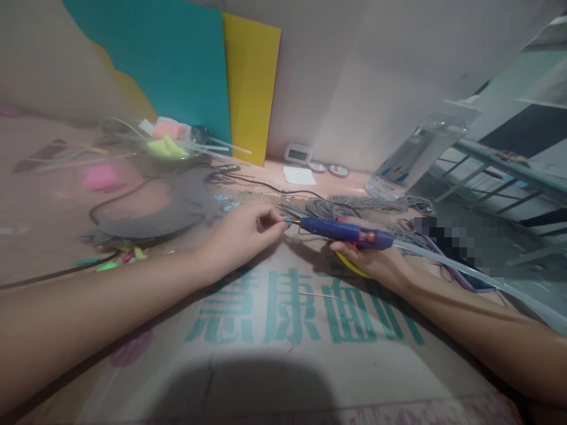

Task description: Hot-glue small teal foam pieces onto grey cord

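Note:
My right hand is wrapped round a blue hot glue gun, held almost level with its nozzle to the left. A long translucent glue stick sticks out of its back end. My left hand is closed in a pinch, thumb and forefinger at the nozzle tip. A small teal piece shows at those fingertips, touching or very near the nozzle; its shape is too small to make out. Under my right hand a yellow curved strip is partly hidden.
Printed cardboard covers the worktop, with a thin wooden stick on it. Grey cord, a clear bottle and a phone lie or stand to the right. Teal scraps and coloured clay lumps are left.

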`<action>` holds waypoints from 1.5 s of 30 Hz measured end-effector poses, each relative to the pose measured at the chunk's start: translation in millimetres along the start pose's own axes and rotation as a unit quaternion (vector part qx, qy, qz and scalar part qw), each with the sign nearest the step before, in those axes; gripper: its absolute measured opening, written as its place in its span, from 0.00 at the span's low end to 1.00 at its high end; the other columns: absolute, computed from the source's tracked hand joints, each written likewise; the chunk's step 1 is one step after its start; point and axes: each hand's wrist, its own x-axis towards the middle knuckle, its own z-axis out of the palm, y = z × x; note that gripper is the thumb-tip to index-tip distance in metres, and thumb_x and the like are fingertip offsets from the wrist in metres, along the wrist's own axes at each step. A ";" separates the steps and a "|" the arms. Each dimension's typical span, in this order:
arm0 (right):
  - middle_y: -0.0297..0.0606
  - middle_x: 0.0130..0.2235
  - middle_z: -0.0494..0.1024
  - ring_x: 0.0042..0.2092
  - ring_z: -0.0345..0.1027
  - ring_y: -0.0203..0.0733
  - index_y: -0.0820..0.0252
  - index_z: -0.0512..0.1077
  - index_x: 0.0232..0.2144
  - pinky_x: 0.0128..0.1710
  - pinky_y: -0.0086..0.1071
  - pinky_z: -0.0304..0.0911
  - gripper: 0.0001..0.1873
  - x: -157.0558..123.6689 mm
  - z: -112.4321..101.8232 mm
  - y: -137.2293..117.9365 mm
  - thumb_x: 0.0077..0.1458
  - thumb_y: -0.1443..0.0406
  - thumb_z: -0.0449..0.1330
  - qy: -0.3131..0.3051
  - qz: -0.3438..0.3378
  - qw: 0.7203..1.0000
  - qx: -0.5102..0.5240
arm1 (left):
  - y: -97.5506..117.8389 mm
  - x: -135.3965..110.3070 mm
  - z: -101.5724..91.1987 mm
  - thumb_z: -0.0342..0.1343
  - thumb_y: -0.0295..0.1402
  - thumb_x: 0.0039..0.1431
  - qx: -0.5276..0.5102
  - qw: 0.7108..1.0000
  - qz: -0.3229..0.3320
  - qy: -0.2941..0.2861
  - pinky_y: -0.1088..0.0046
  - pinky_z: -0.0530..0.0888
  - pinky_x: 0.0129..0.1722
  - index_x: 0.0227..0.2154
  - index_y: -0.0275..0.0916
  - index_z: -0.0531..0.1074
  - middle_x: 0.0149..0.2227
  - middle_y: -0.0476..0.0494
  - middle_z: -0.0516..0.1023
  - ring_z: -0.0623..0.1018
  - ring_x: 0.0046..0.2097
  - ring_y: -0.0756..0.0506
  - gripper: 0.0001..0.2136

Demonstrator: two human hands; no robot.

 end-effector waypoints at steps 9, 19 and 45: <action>0.37 0.27 0.77 0.29 0.72 0.45 0.56 0.72 0.25 0.26 0.34 0.64 0.18 0.6 1.0 -1.1 0.50 0.48 0.63 0.003 0.008 1.000 -0.006 | -2.5 -0.1 0.6 0.54 0.38 0.60 -0.008 1.000 0.002 -0.002 0.72 0.66 0.34 0.31 0.39 0.75 0.32 0.48 0.79 0.74 0.34 0.47 0.09; 0.37 0.28 0.77 0.30 0.71 0.46 0.54 0.74 0.30 0.27 0.36 0.65 0.16 2.4 -0.7 5.4 0.54 0.49 0.59 -0.013 -0.010 1.000 0.000 | -2.6 1.2 2.1 0.55 0.39 0.59 -0.021 1.000 -0.021 0.006 0.73 0.65 0.29 0.30 0.38 0.75 0.27 0.50 0.78 0.72 0.28 0.48 0.10; 0.36 0.27 0.75 0.29 0.69 0.43 0.55 0.71 0.27 0.29 0.37 0.65 0.16 -0.1 -4.4 -2.5 0.55 0.50 0.60 0.036 -0.013 0.997 0.069 | -6.3 6.7 -0.7 0.55 0.42 0.59 -0.076 0.992 -0.089 0.039 0.72 0.65 0.30 0.27 0.39 0.73 0.27 0.49 0.77 0.73 0.30 0.47 0.12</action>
